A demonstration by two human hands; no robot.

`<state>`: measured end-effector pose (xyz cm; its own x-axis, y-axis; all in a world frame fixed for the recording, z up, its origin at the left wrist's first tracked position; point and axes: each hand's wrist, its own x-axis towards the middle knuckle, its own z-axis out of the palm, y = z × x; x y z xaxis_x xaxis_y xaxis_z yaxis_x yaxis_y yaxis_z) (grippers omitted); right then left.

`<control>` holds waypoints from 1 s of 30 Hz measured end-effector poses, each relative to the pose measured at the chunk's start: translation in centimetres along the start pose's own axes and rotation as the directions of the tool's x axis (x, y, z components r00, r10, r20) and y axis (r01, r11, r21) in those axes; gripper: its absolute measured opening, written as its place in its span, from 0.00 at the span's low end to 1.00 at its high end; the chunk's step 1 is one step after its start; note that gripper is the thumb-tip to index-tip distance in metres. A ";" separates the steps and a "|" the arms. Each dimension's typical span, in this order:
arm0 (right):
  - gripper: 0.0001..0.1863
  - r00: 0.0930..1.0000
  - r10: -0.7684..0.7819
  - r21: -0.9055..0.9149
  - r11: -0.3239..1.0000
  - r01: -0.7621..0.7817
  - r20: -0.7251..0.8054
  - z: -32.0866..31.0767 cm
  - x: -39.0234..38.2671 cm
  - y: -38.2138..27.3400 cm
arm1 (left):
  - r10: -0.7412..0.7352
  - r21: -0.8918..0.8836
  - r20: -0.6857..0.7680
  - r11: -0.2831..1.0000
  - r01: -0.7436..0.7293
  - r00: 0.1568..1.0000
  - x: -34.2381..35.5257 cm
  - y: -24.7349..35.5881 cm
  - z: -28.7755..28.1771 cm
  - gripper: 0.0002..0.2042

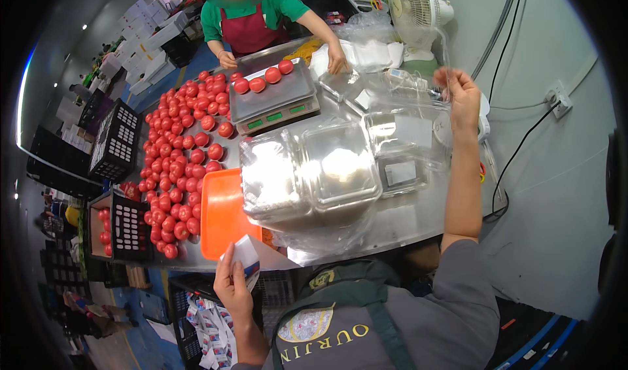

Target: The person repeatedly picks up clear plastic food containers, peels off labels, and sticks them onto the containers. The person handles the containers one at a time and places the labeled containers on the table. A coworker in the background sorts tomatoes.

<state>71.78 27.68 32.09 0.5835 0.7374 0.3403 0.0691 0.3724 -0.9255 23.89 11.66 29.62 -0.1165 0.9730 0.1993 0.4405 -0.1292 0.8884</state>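
Note:
My left hand is closed on a white printed label sheet beside the orange tray at the table's near edge. At the right, my raised right hand has its fingers closed on the edge of a clear plastic clamshell lid. Below that hand lie clear clamshell boxes with white labels. Tall stacks of clear plastic containers stand between my arms. Their glare hides some edges.
Many red tomatoes cover the table's left side. Four-sided scale holds several tomatoes. Across the table a co-worker in a green shirt reaches toward packaging. A fan stands far right; black crates stand left.

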 end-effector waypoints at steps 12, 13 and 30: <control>0.18 0.902 0.423 -0.727 0.595 -0.344 -0.081 -8.5 -1.2 19.6 | -0.094 -0.109 0.037 0.989 0.098 0.995 1.0 2.4 0.0 0.24; 0.20 0.963 0.255 -0.889 0.415 -0.193 -0.090 -8.4 -1.2 19.0 | -0.106 -0.103 0.040 0.989 0.110 0.994 1.1 2.7 0.0 0.25; 0.15 0.959 0.266 -0.978 0.157 -0.138 -0.093 -4.8 2.8 23.8 | -0.099 -0.159 0.115 0.980 0.116 0.988 1.1 1.4 -2.2 0.25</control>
<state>78.94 35.88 10.17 0.6532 0.7544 0.0649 0.7218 -0.5944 -0.3547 22.45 12.11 32.00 -0.0561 0.9965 0.0619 0.2765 -0.0440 0.9600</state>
